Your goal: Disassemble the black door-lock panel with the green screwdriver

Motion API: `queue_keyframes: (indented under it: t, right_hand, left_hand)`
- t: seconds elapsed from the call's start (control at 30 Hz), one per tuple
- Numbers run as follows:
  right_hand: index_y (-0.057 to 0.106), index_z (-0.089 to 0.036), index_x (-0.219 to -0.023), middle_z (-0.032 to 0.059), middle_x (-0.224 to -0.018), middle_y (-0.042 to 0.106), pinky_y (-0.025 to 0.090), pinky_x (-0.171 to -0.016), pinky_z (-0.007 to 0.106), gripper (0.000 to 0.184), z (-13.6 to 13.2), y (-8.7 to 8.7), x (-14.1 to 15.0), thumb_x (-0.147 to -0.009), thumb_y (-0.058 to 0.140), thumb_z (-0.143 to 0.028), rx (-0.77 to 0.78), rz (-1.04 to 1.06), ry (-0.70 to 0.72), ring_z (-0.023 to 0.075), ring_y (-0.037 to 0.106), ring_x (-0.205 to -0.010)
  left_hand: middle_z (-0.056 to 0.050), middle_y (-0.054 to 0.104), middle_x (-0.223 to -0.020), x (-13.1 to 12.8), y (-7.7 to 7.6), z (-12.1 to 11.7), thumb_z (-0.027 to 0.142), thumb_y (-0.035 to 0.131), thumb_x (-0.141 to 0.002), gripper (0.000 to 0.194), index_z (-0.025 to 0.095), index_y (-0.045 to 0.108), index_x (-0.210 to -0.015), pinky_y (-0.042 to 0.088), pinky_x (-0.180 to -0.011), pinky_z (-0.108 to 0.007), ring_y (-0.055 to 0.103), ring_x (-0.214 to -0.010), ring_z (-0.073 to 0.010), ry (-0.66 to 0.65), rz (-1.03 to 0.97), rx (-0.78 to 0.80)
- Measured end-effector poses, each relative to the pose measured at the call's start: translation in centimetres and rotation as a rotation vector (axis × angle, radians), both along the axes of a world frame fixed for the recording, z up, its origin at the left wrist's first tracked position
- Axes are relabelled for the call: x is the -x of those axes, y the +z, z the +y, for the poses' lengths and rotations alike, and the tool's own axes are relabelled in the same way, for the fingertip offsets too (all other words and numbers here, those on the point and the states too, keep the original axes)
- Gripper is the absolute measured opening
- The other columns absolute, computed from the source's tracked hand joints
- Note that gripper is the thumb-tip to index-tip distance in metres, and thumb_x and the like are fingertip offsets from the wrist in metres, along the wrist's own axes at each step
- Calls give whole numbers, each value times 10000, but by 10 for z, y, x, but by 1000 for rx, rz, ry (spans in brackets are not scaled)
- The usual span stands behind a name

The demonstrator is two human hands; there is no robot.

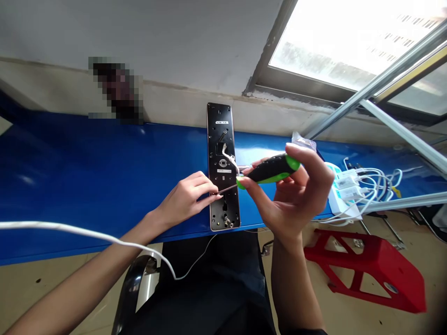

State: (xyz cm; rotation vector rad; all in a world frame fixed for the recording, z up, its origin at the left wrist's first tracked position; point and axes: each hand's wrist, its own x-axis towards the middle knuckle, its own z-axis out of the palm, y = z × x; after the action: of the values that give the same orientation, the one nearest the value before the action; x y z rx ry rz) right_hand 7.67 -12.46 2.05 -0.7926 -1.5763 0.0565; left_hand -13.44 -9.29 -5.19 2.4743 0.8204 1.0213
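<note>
A long dark door-lock panel (223, 139) with a gold rim lies lengthwise on the blue table (87, 172). My right hand (296, 190) is closed round a black and green screwdriver (272, 169), whose thin shaft slants down-left to the panel. My left hand (185, 197) rests at the panel's left edge, its fingertips pinched at the screwdriver's tip. A short white wire (230, 160) curls out of the panel's middle.
A white power strip (344, 195) with several white plugs and cables sits at the table's right end. A red plastic stool (366, 270) lies on the floor to the right. A white cable (87, 235) crosses my left forearm. Window frame and metal bars stand at upper right.
</note>
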Motion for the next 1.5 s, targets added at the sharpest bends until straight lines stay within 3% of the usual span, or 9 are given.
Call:
queue_keyframes:
  t: [0.17, 0.4, 0.57, 0.9, 1.5]
  right_hand:
    - [496, -457, -1442, 19, -1195, 728, 709, -688, 436, 747, -2, -12, 5, -831, 830, -188, 10, -131, -21, 252, 769, -858]
    - [582, -379, -1386, 41, -1224, 694, 700, -672, 438, 684, -3, -17, 10, -790, 876, -216, -54, -62, -95, 270, 777, -891]
    - [579, -334, -1397, 51, -1215, 689, 712, -696, 438, 619, -5, -12, 11, -839, 841, -276, -116, -109, -43, 267, 782, -894]
    - [577, -335, -1395, 46, -1175, 699, 704, -640, 405, 625, -6, -10, 14, -838, 850, -256, -138, -128, 4, 231, 778, -791]
    - [589, -347, -1407, 44, -1186, 719, 703, -676, 430, 675, -2, -13, 19, -812, 850, -162, -124, -89, 41, 245, 778, -841]
  left_hand:
    - [-83, 710, -1039, 4, -11, -3, 282, 679, -1009, 134, 166, 715, -1066, 569, -838, -354, 641, -980, -207, 39, -11, -41]
    - [-69, 695, -1065, 7, -21, -4, 312, 699, -997, 187, 185, 701, -1134, 588, -862, -352, 667, -985, -200, 67, -57, -10]
    - [-68, 691, -1076, 6, -26, -4, 289, 723, -980, 187, 185, 707, -1134, 600, -860, -345, 687, -993, -198, 54, -120, 9]
    - [-58, 698, -1050, 6, -26, -6, 277, 721, -978, 150, 202, 711, -1108, 606, -852, -343, 697, -980, -201, 50, -146, 31]
    - [-36, 687, -1034, 5, -23, -8, 268, 739, -962, 146, 209, 706, -1091, 593, -847, -319, 689, -947, -180, 66, -159, 76]
